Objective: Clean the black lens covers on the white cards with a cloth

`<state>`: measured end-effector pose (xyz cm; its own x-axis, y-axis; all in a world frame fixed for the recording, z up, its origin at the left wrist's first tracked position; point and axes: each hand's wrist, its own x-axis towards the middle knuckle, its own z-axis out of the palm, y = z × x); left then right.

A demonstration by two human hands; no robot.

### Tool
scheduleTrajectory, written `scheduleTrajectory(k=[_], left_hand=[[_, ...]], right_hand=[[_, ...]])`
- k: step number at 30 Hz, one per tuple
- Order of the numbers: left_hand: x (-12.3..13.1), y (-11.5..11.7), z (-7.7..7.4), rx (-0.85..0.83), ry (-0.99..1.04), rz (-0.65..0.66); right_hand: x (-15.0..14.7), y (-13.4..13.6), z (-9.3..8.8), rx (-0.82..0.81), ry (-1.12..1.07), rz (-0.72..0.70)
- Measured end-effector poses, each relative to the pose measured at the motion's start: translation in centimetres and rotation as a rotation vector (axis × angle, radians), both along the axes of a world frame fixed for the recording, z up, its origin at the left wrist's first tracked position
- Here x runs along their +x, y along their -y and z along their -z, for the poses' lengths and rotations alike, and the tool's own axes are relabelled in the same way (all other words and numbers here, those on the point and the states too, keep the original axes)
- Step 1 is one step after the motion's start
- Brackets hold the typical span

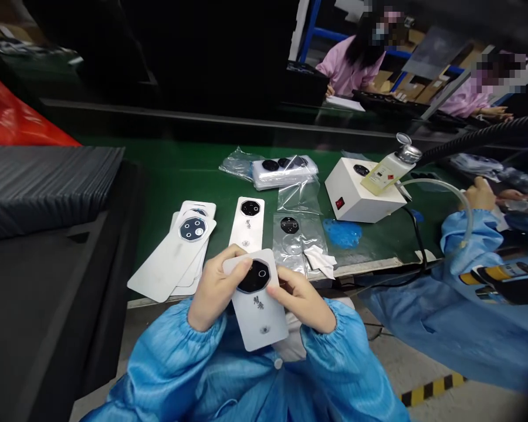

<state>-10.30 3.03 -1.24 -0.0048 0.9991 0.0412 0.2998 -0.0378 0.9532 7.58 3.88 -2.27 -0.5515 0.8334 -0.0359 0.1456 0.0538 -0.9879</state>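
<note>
Between my two hands is a white phone back cover [264,328] with dark printed characters and a black octagonal camera lens plate [257,280]. My left hand [215,287] grips its left side, the thumb lying on the lens plate. My right hand [305,298] holds the right edge, thumb at the plate's lower right corner. Just beyond lies a similar printed cover [247,225] on the green bench. To the left, several plain white covers [162,258] are stacked in a loose fan. A lens plate in a clear plastic bag [289,225] lies to the right.
A white box with a red switch [352,196] bears a bottle of yellowish liquid [387,171]. Also on the bench are a bagged stack of lens plates [285,173], a white cloth [320,261] and blue film [343,233]. A co-worker's hand [481,193] is at right.
</note>
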Motion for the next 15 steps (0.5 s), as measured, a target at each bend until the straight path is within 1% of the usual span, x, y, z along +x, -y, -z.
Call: scheduleTrajectory(k=[3, 5, 6, 9, 11, 13, 15], left_hand=[[-2.3, -0.7, -0.1, 0.088, -0.272, -0.203], [-3.7, -1.0, 0.3, 0.11, -0.49, -0.335], [-4.3, -1.2, 0.6, 0.105, -0.591, -0.37], [-5.6, -1.4, 1.6, 0.063, -0.807, -0.407], [-6.0, -1.5, 2.2, 0.044, -0.89, -0.403], [-6.2, -1.6, 2.5, 0.043, -0.944, -0.401], [-6.3, -1.7, 2.5, 0.058, -0.975, -0.412]], right_hand=[[-0.7, -2.4, 0.5, -0.04, 0.01, 0.049], [-1.5, -4.8, 0.9, -0.05, 0.013, 0.141], [-2.0, -6.0, 1.2, -0.052, 0.02, 0.194], [-3.6, -9.3, 2.0, -0.061, 0.055, 0.31], [-4.3, -10.5, 2.4, -0.064, 0.077, 0.348], [-4.5, -10.8, 2.6, -0.047, 0.091, 0.377], [-4.2, -10.2, 2.6, -0.003, 0.097, 0.399]])
